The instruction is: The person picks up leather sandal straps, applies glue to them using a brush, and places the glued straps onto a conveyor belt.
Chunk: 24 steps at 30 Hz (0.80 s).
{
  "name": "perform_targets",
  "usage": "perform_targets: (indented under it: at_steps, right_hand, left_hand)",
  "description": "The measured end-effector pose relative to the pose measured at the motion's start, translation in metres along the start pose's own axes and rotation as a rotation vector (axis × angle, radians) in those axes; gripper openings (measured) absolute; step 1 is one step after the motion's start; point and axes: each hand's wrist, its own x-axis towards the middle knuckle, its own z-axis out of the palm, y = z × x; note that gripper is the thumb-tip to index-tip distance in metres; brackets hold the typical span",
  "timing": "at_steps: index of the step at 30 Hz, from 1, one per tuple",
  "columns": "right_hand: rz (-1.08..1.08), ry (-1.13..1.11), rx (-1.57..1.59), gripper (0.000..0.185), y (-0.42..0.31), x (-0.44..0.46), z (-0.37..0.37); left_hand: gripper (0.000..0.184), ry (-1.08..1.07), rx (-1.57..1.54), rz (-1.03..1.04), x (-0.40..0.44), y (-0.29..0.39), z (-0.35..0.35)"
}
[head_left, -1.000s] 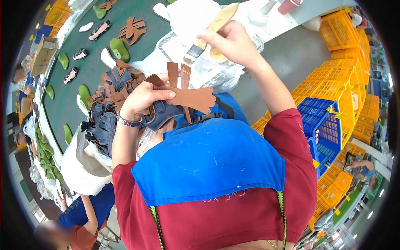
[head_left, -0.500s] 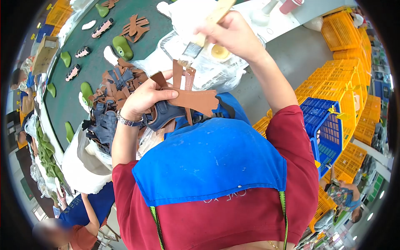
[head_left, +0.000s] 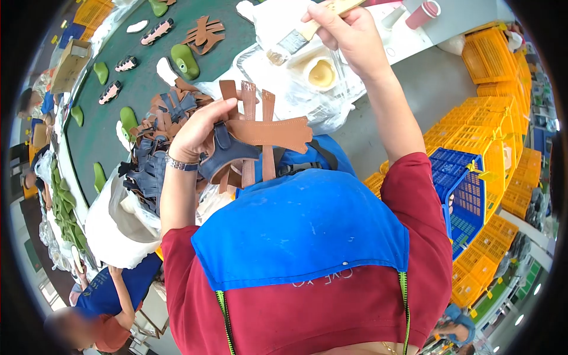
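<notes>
My left hand (head_left: pixel 198 131) is closed on a brown leather sandal upper (head_left: pixel 278 134) with several straps, its thumb near the top of one strap. One upright strap (head_left: pixel 249 97) looks shiny and wet at its end. A navy strapped piece (head_left: pixel 229 148) hangs below the same hand; whether it is joined to the brown one I cannot tell. My right hand (head_left: pixel 350 36) grips a flat paintbrush (head_left: pixel 294 41) by its wooden handle. The bristles are above the straps, apart from them, left of a white bowl of yellowish paste (head_left: pixel 321 73).
A heap of navy and brown uppers (head_left: pixel 152 158) lies beside my left forearm. Green shoe lasts (head_left: pixel 185 61) and small sandals rest on the green conveyor (head_left: pixel 142 80). A cup (head_left: pixel 423 14) stands top right. Yellow crates (head_left: pixel 449 127) and a blue crate (head_left: pixel 464 192) stack at right. A co-worker (head_left: pixel 115 307) is lower left.
The brush has lifted off the strap and moved up, away from the leather. My left thumb has moved up from the broad brown piece, and more of the navy piece shows.
</notes>
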Motion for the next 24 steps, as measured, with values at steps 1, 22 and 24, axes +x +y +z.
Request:
perform_targets:
  at_steps: [1, 22, 24]
  right_hand:
    - [0.013, -0.001, 0.029, 0.021, -0.004, 0.001, 0.002]
    - [-0.194, -0.37, -0.173, 0.024, -0.008, 0.001, 0.079]
    - [-0.175, -0.381, -0.314, 0.018, -0.008, 0.006, 0.085]
  left_hand:
    - [0.025, 0.005, -0.046, 0.036, -0.004, 0.002, 0.004]
    - [0.031, -0.28, -0.092, 0.116, -0.027, -0.014, 0.001]
    - [0.031, -0.258, -0.102, 0.124, -0.032, -0.019, -0.005]
